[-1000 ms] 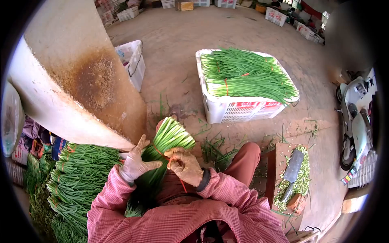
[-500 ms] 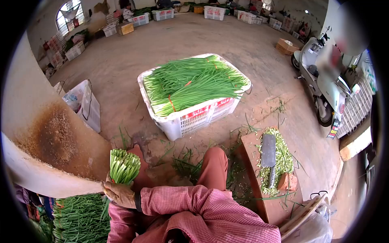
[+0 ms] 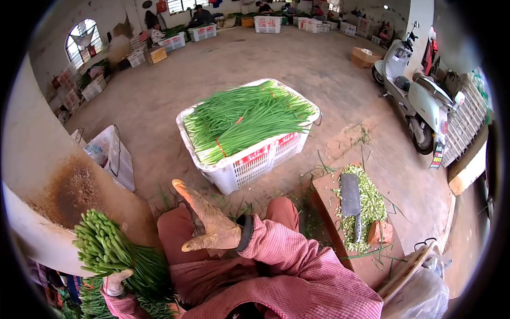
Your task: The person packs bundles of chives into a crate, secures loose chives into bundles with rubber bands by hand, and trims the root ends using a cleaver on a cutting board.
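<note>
At the lower left, my left hand (image 3: 116, 283) grips a thick bunch of garlic chive stalks (image 3: 103, 239), cut ends facing up and outward. My right hand (image 3: 212, 226), in a dirt-stained glove, is over my lap with thumb and fingers spread, holding nothing. Below the left hand lie more green chives (image 3: 93, 303), partly hidden by the held bunch. In front of me a white plastic crate (image 3: 228, 183) is heaped with chive bundles (image 3: 244, 119), some tied with red bands.
At right, a board (image 3: 329, 212) bears a cleaver (image 3: 350, 196), chopped stem bits (image 3: 372, 196) and a brick piece (image 3: 380, 232). A scooter (image 3: 419, 101) stands beyond. A pillar (image 3: 69, 175) rises close on the left, near a white bin (image 3: 121, 157). People sit among crates far back.
My right hand has come off the bunch, moved right and spread its fingers. The bunch has shifted left and down, with my left hand now visible gripping it. The view has tilted slightly.
</note>
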